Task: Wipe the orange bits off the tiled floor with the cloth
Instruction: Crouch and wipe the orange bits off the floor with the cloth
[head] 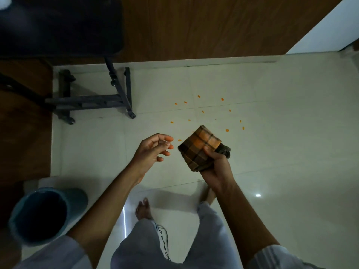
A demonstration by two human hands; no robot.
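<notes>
Several small orange bits (pixel 203 111) lie scattered over the pale tiled floor (pixel 281 144) in front of me. My right hand (pixel 217 169) is shut on a folded orange-and-brown checked cloth (pixel 198 147), held up in the air above the floor, near the closest bits. My left hand (pixel 153 150) hovers just left of the cloth with its fingers apart and loosely curled, holding nothing and not touching the cloth.
A dark metal stand on casters (pixel 93 100) sits at the left under a dark seat. A blue bucket (pixel 42 214) stands at the lower left. A wooden panel (pixel 204 26) runs along the far edge of the floor. My bare feet (pixel 143 208) are below my hands.
</notes>
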